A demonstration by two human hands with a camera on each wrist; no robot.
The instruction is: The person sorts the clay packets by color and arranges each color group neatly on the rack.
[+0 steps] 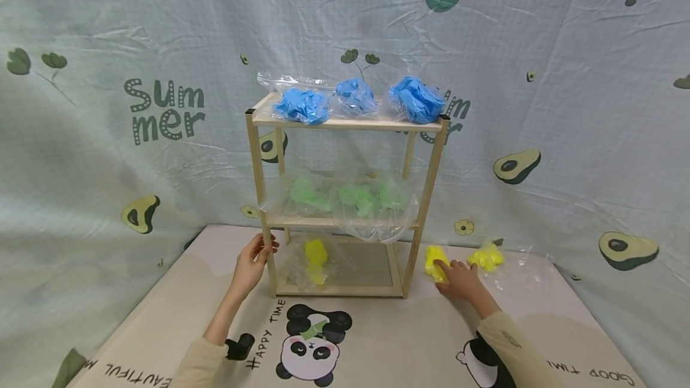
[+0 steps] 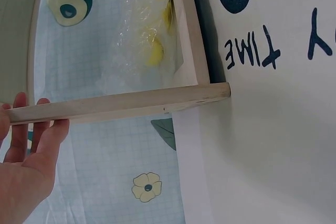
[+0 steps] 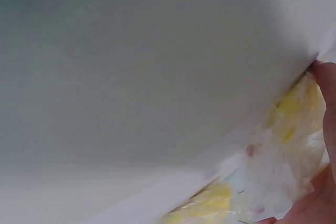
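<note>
My left hand [image 1: 253, 261] holds the left front post of a small three-tier wooden shelf [image 1: 345, 290], thumb on one side and fingers behind, as the left wrist view also shows on the post [image 2: 121, 104]. To the shelf's right, my right hand [image 1: 462, 282] grips a clear plastic bag with yellow contents [image 1: 435, 262] on the table. In the right wrist view, that yellow bag [image 3: 294, 114] lies between thumb and fingers. Another yellow bag [image 1: 487, 257] lies just beyond the right hand. One yellow bag [image 1: 316, 253] sits on the bottom tier.
Three bags of crumpled blue material [image 1: 303, 105] lie on the top tier. Bags with green contents [image 1: 358, 196] fill the middle tier, one drooping over its front edge. A patterned curtain [image 1: 593, 136] hangs behind the table [image 1: 399, 340].
</note>
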